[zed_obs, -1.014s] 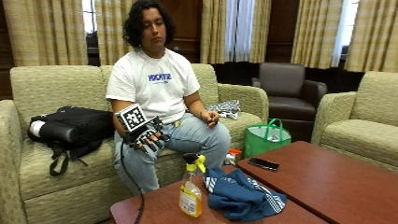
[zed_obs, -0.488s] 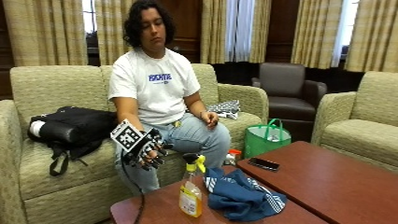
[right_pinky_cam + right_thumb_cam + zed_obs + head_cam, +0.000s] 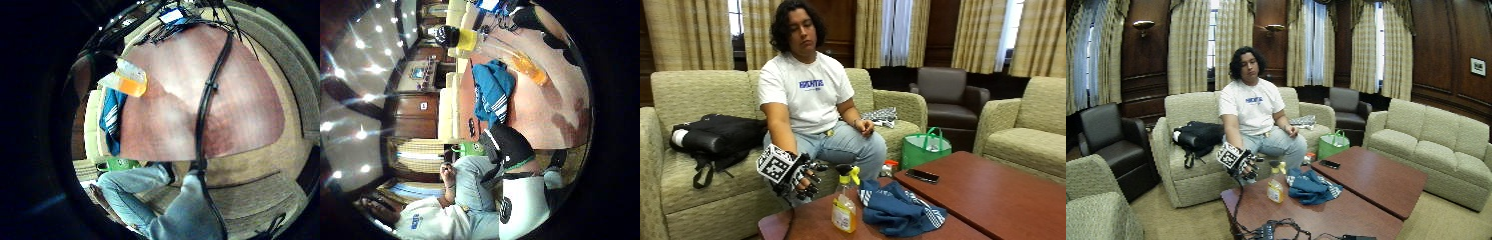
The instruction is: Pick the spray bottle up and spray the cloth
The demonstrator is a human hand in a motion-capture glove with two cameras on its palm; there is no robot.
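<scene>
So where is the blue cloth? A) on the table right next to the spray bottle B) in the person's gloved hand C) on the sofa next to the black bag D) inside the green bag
A: the blue cloth lies crumpled on the table, right beside the upright spray bottle, while the gloved right hand hangs near the bottle, holding nothing.

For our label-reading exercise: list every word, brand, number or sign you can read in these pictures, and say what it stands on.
None can be read for sure.
White T-shirt: blue chest print, too blurred to read.
Spray bottle: label too small to read.
Framed picture on the wall: no legible text.
</scene>
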